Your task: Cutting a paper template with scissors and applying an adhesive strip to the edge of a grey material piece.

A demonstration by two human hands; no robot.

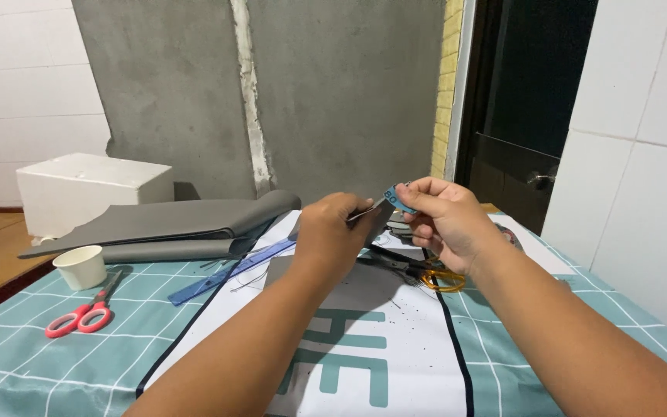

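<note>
My left hand [332,232] is closed around the edge of a grey piece of material [349,282] that it holds up over the table. My right hand [443,216] pinches a small blue card-like item [397,198] between thumb and fingers, right beside the left hand. A thin line runs between the two hands; I cannot tell what it is. Yellow-handled scissors [441,278] lie under my right wrist.
Red-handled scissors [79,318] and a white paper cup [81,266] sit at the left on the teal checked tablecloth [55,363]. A blue ruler [233,270] lies mid-table. Folded grey sheets [179,220] and a white foam box [90,189] are behind. A dark doorway [526,100] is at right.
</note>
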